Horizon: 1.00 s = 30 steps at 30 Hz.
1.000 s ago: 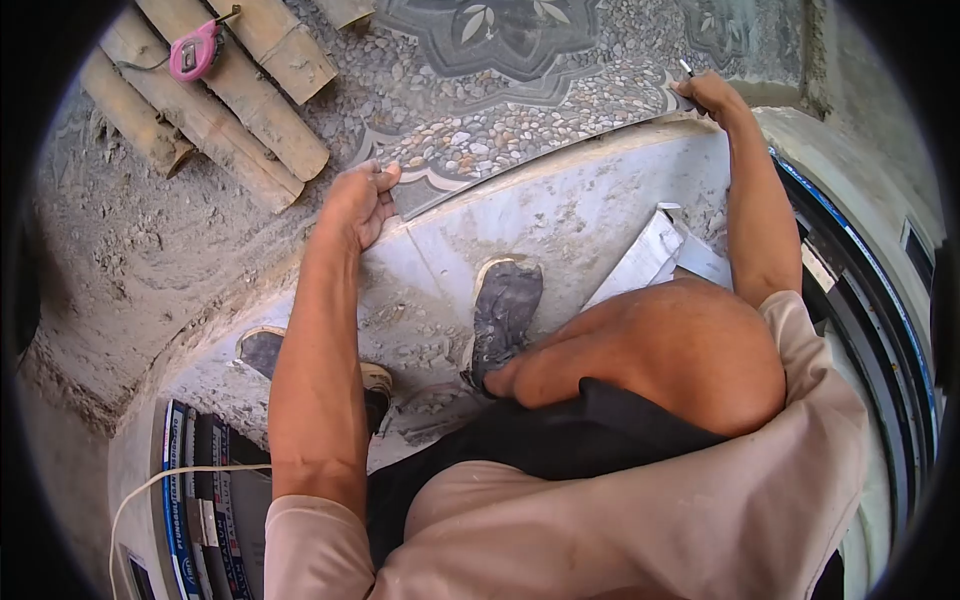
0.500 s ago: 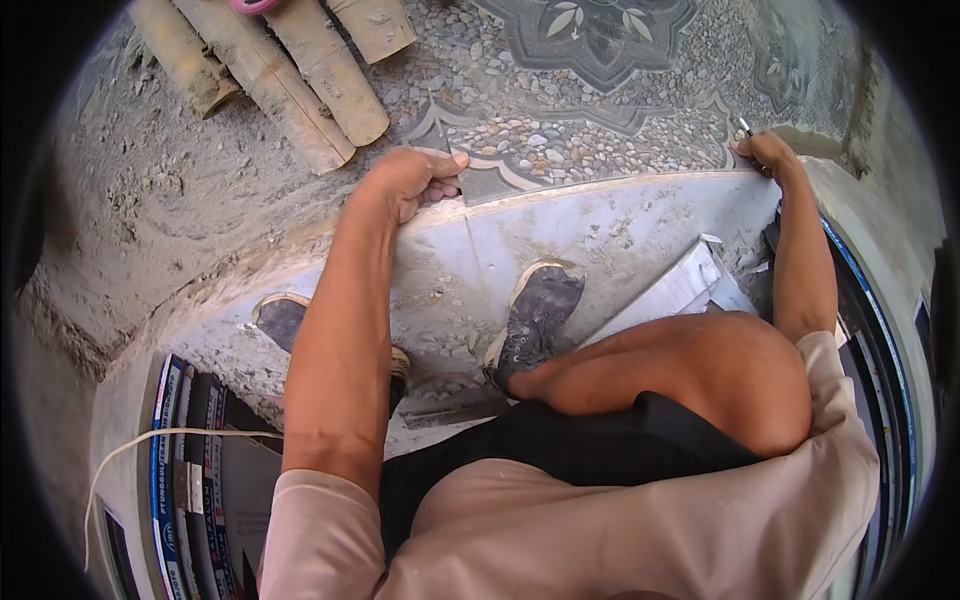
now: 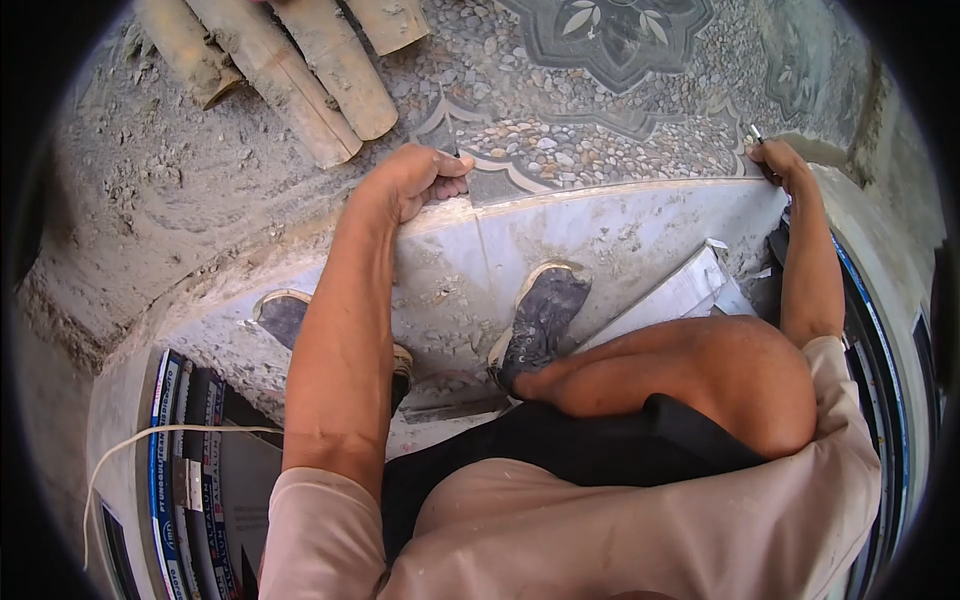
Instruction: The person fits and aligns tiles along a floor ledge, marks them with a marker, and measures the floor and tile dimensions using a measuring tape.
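My left hand (image 3: 428,182) is closed in a pinch at the left front corner of the pebble-patterned floor tile (image 3: 590,158). A thin dark tip shows by its fingers, but what it holds is too small to name. Over at the tile's right front corner, my right hand (image 3: 780,163) is closed around a slim pen-like thing (image 3: 755,131) whose pale end sticks up. Between both hands runs the tile's straight front edge, along the top of the pale step (image 3: 620,228). Whether a line is stretched between the hands, I cannot tell.
Muddy bamboo pieces (image 3: 290,85) lie at upper left on rough grey mortar (image 3: 160,200). On the step are my shoes (image 3: 545,310), grit and a white broken piece (image 3: 670,290). Labelled metal profiles (image 3: 190,440) and a pale cable (image 3: 150,435) are at lower left.
The view has shifted slightly, and the pink thing at the top edge has gone out of sight. Both hands stay at the same tile corners, still closed.
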Each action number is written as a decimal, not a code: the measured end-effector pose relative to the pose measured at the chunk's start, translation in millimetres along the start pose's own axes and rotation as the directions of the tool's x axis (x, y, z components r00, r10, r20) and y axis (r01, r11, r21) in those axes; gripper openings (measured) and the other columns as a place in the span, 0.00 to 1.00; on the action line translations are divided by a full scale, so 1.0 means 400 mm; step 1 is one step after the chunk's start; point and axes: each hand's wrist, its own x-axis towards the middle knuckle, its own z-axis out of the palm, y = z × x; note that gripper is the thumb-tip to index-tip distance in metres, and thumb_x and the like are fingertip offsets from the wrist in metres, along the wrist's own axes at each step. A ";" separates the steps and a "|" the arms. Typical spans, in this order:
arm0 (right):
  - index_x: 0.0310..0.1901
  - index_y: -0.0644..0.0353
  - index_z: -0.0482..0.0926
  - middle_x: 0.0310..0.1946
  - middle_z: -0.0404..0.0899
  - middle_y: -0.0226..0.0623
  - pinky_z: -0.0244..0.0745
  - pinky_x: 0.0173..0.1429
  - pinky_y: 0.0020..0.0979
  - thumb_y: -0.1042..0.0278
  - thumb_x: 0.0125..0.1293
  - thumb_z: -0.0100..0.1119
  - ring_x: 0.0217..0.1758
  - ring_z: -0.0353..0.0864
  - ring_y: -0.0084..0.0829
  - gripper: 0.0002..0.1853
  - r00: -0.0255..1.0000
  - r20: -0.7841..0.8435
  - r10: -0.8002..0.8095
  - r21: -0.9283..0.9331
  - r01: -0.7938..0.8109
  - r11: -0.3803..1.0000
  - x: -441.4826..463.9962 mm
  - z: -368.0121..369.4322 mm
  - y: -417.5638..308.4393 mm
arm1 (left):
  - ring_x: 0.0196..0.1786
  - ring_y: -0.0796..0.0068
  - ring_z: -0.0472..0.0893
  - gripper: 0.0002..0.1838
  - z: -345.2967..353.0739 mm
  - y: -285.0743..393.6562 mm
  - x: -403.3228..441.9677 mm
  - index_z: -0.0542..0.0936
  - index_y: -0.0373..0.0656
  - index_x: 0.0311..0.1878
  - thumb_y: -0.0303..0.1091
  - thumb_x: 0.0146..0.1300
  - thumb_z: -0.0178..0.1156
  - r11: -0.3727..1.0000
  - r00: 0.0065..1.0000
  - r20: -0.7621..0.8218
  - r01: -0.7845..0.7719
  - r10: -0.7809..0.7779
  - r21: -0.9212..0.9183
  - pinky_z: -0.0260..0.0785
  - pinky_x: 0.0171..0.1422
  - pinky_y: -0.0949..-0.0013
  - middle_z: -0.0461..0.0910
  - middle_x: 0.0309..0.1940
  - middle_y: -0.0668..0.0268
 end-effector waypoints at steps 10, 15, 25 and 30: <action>0.21 0.50 0.72 0.13 0.64 0.25 0.48 0.18 0.33 0.63 0.64 0.62 0.11 0.56 0.23 0.14 0.998 0.049 0.045 0.029 -0.046 0.999 -0.019 -0.014 -0.017 | 0.27 0.78 0.75 0.09 -0.015 -0.008 0.023 0.83 0.36 0.36 0.34 0.67 0.67 0.992 0.999 0.036 -0.006 0.002 0.129 0.66 0.33 0.74 0.79 0.24 0.66; 0.25 0.50 0.75 0.16 0.67 0.24 0.48 0.18 0.30 0.60 0.65 0.64 0.13 0.56 0.20 0.12 0.998 0.020 0.057 0.184 -0.060 0.981 -0.033 -0.019 -0.016 | 0.28 0.78 0.76 0.08 -0.009 -0.011 0.011 0.83 0.35 0.37 0.31 0.68 0.65 0.996 1.000 0.030 -0.009 0.006 0.090 0.69 0.35 0.76 0.80 0.27 0.66; 0.25 0.50 0.74 0.15 0.64 0.22 0.46 0.18 0.31 0.63 0.66 0.65 0.12 0.54 0.21 0.12 1.000 -0.018 -0.003 0.155 0.006 0.988 -0.006 -0.001 0.007 | 0.30 0.79 0.74 0.10 -0.004 -0.010 0.006 0.84 0.35 0.37 0.33 0.65 0.69 0.985 1.000 0.009 0.004 -0.005 0.172 0.66 0.37 0.75 0.81 0.30 0.66; 0.24 0.52 0.74 0.15 0.63 0.24 0.45 0.17 0.33 0.64 0.65 0.64 0.11 0.54 0.21 0.13 1.000 -0.015 0.021 0.040 -0.020 0.999 0.020 -0.008 0.010 | 0.31 0.79 0.73 0.11 -0.012 -0.011 0.012 0.84 0.37 0.36 0.35 0.63 0.71 0.984 0.999 0.035 -0.014 0.008 0.176 0.64 0.38 0.75 0.81 0.29 0.67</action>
